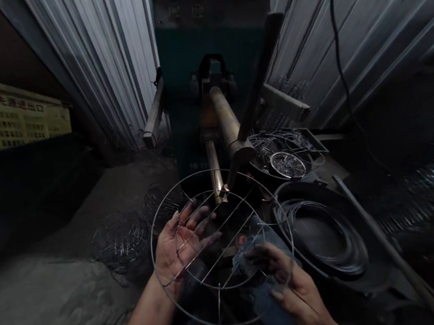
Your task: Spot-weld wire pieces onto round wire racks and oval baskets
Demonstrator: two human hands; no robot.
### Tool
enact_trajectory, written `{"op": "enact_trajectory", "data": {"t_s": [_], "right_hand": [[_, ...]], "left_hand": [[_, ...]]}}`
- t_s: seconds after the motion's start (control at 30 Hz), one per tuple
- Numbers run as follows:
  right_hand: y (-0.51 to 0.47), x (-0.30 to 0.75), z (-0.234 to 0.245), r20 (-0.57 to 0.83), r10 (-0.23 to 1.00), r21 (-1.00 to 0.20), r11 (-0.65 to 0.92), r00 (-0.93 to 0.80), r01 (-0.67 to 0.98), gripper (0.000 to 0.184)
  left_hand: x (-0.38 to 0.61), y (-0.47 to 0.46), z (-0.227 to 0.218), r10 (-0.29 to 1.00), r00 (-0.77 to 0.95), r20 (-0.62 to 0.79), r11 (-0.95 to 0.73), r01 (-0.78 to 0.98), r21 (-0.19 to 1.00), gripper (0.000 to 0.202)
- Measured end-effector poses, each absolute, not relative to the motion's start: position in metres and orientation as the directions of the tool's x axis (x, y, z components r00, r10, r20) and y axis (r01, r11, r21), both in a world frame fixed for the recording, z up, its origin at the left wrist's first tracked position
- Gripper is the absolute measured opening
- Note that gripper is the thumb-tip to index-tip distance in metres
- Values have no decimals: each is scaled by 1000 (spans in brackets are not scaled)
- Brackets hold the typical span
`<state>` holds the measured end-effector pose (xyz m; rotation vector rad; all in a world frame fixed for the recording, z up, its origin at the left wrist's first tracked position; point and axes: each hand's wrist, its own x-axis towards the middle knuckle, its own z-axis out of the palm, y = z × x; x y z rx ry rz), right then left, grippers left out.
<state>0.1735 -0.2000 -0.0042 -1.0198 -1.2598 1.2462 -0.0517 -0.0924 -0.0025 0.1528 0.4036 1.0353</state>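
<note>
A round wire rack (229,287), made of two rings joined by several thin cross rods, is held in front of me. Its far side reaches the lower brass-coloured arm (215,171) of a green machine (182,79); whether they touch, I cannot tell. My left hand (184,243) lies palm up under the rack's left side, fingers spread apart and not closed on the wire. On the right side, my right hand (289,283) has its thumb and fingers around the outer ring. A thicker upper arm (227,119) of the machine juts out above the rack.
Right of the machine, a container of wire pieces (288,164) stands behind a coil of wire (338,242) in a dark tub. A long bar (383,240) slants beside them. Tangled wire rings (122,242) lie on the left floor; a yellow crate (5,115) is farther left.
</note>
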Motion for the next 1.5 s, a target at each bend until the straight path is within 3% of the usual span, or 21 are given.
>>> {"op": "enact_trajectory", "data": {"t_s": [0.3,0.5,0.57,0.7,0.83,1.0,1.1,1.2,1.37,1.5], "right_hand": [[-190,164,1,60,995,-994,51,-85,-97,41],[-145,168,3,-27,999,-878,-9,30,-479,33],[-130,171,3,-32,999,-851,-34,-13,-524,34],[-109,175,6,-23,990,-881,-85,-137,-465,36],[-101,178,10,-38,989,-905,-94,-139,-414,32],[-99,175,10,-62,997,-911,-75,-46,-405,29],[-92,169,7,-49,979,-897,45,199,-439,38],[-75,165,6,-107,911,-879,102,400,-466,34],[-41,160,4,-73,983,-892,13,171,-451,33],[-32,156,0,-69,982,-891,20,178,-454,30]], "left_hand": [[-57,-99,0,884,417,-212,467,-808,360,52],[-66,-115,-6,921,387,47,323,-825,464,97],[-71,-113,-17,926,373,64,310,-845,435,91],[-67,-96,-34,888,446,-110,457,-830,320,58],[-48,-92,-31,798,598,-68,596,-768,233,63],[-33,-100,-20,780,619,94,607,-784,126,71],[-30,-99,-17,778,601,184,598,-797,79,83],[-29,-96,-16,776,592,216,598,-800,45,80],[-33,-94,-14,788,599,141,603,-798,17,75],[-35,-94,-5,787,617,25,617,-787,6,73]]}}
